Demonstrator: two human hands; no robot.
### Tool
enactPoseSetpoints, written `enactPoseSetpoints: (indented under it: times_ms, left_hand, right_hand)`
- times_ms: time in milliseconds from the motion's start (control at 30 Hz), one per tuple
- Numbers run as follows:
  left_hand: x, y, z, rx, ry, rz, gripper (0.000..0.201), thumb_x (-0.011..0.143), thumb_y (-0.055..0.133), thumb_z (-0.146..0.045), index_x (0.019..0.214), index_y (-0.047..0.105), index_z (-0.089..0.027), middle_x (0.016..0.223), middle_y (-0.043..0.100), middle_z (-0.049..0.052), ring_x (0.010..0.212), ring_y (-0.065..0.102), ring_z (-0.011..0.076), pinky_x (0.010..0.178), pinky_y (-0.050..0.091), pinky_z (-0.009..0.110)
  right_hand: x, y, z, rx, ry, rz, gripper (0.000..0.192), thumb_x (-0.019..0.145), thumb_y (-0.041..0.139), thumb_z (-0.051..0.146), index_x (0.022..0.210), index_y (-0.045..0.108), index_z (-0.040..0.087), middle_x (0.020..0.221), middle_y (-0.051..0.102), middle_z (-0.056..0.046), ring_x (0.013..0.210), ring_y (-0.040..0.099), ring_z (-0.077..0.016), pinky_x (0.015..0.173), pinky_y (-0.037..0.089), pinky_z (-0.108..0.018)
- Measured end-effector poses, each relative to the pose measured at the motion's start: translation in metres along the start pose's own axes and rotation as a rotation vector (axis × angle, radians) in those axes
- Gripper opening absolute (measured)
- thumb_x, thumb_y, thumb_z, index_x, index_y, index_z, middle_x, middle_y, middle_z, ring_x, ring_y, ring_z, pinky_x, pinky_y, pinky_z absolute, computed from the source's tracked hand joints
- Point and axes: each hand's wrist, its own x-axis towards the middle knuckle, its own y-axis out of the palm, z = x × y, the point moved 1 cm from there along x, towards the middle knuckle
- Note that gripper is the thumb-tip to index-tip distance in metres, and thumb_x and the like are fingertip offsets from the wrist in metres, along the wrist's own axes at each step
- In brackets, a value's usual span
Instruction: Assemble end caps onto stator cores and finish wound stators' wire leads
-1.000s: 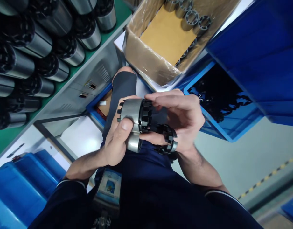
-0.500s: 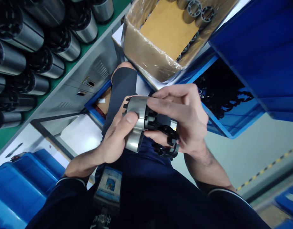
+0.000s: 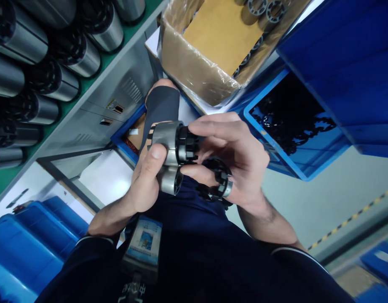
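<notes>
Two hands fitting a black slotted ring onto a metal cylinder.

The left hand is gripping two metal cylinders; the right hand fingers are pinching one black slotted ring against the upper cylinder's end, over the lap. Further rings are hanging on its lower fingers; their count is unclear.

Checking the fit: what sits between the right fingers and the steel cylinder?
In the head view, a black toothed ring sits on the steel cylinder, under the right hand.

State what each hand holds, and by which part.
Left hand: two metal cylinders, gripped round their sides. Right hand: black toothed ring at its rim, more rings in its palm.
</notes>
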Motion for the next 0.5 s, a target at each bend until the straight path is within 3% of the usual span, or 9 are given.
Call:
enactPoseSetpoints:
  times_ms: [100, 200, 300, 400, 500]
  left_hand:
    - [0.0, 0.001, -0.004, 0.075, 0.148, -0.089, 0.048, 0.116, 0.054, -0.074, 0.133, 0.083, -0.04, 0.122, 0.085, 0.006, 0.162, 0.064, 0.0378, 0.13, 0.061, 0.057]
    - [0.001, 0.001, -0.007, 0.108, 0.169, -0.108, 0.047, 0.118, 0.051, -0.073, 0.13, 0.085, -0.044, 0.126, 0.084, 0.005, 0.163, 0.063, 0.0361, 0.131, 0.06, 0.055]
    - [-0.001, -0.002, -0.007, 0.084, 0.145, -0.064, 0.044, 0.115, 0.057, -0.073, 0.133, 0.085, -0.045, 0.126, 0.084, 0.005, 0.162, 0.064, 0.0388, 0.125, 0.063, 0.056]
    - [-0.003, -0.005, -0.005, 0.035, 0.164, -0.029, 0.045, 0.114, 0.059, -0.074, 0.132, 0.085, -0.042, 0.124, 0.085, 0.007, 0.158, 0.067, 0.0421, 0.122, 0.066, 0.057]
    - [-0.006, -0.006, -0.004, 0.065, 0.107, -0.063, 0.04, 0.116, 0.057, -0.072, 0.133, 0.083, -0.046, 0.12, 0.086, 0.005, 0.151, 0.072, 0.0406, 0.115, 0.069, 0.06]
  right_hand:
    - [0.0, -0.002, 0.002, 0.067, 0.076, 0.04, 0.087, 0.078, 0.11, 0.025, 0.156, 0.081, 0.048, 0.162, 0.074, -0.002, 0.072, 0.079, -0.0173, 0.067, 0.08, -0.039]
    - [0.001, -0.006, 0.003, 0.066, 0.029, 0.093, 0.085, 0.083, 0.104, 0.023, 0.161, 0.079, 0.046, 0.165, 0.073, -0.003, 0.067, 0.077, -0.0136, 0.056, 0.075, -0.032]
    - [0.002, -0.006, -0.001, 0.041, -0.069, 0.076, 0.095, 0.082, 0.107, 0.023, 0.167, 0.073, 0.049, 0.155, 0.079, -0.002, 0.083, 0.082, -0.0202, 0.059, 0.075, -0.031]
    - [0.003, -0.004, -0.006, 0.012, -0.141, 0.037, 0.087, 0.087, 0.106, 0.029, 0.165, 0.075, 0.05, 0.141, 0.085, 0.0, 0.1, 0.085, -0.0258, 0.073, 0.079, -0.035]
    - [0.002, -0.005, -0.007, -0.008, -0.134, 0.031, 0.08, 0.087, 0.106, 0.036, 0.16, 0.078, 0.053, 0.144, 0.083, 0.001, 0.093, 0.083, -0.0254, 0.071, 0.079, -0.038]
